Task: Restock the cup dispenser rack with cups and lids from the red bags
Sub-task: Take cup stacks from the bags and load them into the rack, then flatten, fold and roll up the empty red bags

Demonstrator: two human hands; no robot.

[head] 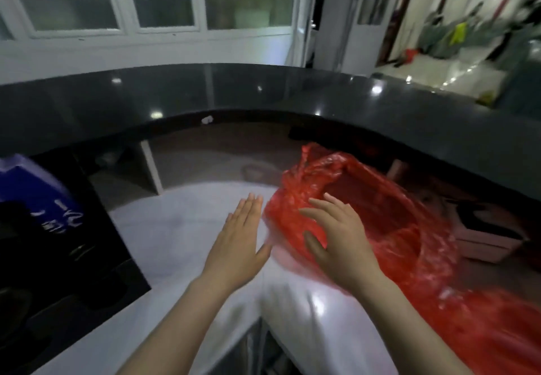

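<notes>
A red plastic bag [389, 222] lies open on the white counter [175, 222], its mouth facing up and left; its inside looks dark red and I see no cups or lids in it. My right hand [339, 240] hovers over the bag's near rim with fingers spread and straight, holding nothing. My left hand [240, 243] is flat, fingers together, just left of the bag above the white counter, apart from the plastic. More red plastic [497, 330] spreads at the lower right. No cup dispenser rack is in view. The frame is motion-blurred.
A raised dark glossy ledge [263, 93] curves across behind the white counter. A black appliance [58, 257] with a blue box [32, 187] on it stands at the left. White boxes [491, 240] sit under the ledge at right.
</notes>
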